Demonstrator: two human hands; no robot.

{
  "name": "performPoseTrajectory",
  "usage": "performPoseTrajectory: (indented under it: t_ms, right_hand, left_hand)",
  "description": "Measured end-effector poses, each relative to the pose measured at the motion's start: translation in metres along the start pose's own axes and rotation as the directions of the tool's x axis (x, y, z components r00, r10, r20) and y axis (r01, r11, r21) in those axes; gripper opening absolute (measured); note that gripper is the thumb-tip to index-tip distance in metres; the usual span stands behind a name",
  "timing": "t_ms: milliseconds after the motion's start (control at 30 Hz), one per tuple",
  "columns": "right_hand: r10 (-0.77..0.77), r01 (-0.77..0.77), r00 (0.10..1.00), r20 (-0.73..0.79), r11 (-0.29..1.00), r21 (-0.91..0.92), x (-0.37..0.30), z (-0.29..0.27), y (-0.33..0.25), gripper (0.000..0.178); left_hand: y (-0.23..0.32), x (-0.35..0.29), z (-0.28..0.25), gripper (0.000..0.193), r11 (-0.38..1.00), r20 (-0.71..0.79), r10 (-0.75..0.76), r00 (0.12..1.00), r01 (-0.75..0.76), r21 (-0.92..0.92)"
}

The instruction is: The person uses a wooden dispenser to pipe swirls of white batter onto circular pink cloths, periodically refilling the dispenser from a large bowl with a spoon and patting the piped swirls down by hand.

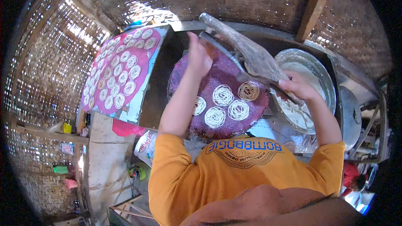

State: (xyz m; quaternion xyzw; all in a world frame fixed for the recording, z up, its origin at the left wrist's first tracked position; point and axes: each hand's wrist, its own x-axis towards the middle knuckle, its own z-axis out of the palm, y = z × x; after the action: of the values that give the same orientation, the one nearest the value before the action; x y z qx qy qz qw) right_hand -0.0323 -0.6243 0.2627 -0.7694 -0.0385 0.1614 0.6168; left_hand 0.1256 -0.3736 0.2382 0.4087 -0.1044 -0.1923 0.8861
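Observation:
My right hand is closed around one end of a long wooden lever press, which slants up and left over the work surface. My left hand is beside the press's far end, thumb stretched up and apart; its other fingers are partly hidden behind the lower arm of the press. Below both hands is a round purple mat. On it lie several white nests of thin strands, such as one nest; my left forearm covers part of another.
To the right stands a large metal basin of white batter or dough. At left, a box-like surface bears purple sheets with many similar nests. A metal lid is at far right. Woven walls enclose the place.

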Motion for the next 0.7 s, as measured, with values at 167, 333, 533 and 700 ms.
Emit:
performPoseTrajectory:
  t_ms: [167, 333, 533, 700]
  right_hand:
    - [0.050, -0.092, 0.964, 0.262, 0.984, 0.151, 0.029, 0.030, -0.012, 0.054]
    - [0.199, -0.255, 0.928, 0.316, 0.956, 0.147, 0.073, 0.048, -0.016, 0.044]
    - [0.179, -0.149, 0.963, 0.201, 0.977, -0.155, 0.122, 0.067, -0.009, 0.045]
    - [0.239, -0.201, 0.946, 0.221, 0.963, -0.180, 0.117, 0.065, -0.014, 0.044]
  left_hand:
    - [0.055, -0.002, -0.008, 0.075, 0.878, 0.266, 0.301, 0.916, -0.156, -0.453]
    - [0.057, 0.010, -0.057, 0.067, 0.852, 0.111, 0.302, 0.947, -0.215, -0.478]
    - [0.053, 0.013, -0.108, 0.062, 0.790, 0.026, 0.400, 0.916, -0.330, -0.517]
    - [0.048, 0.004, -0.110, 0.061, 0.777, -0.050, 0.394, 0.918, -0.362, -0.514]
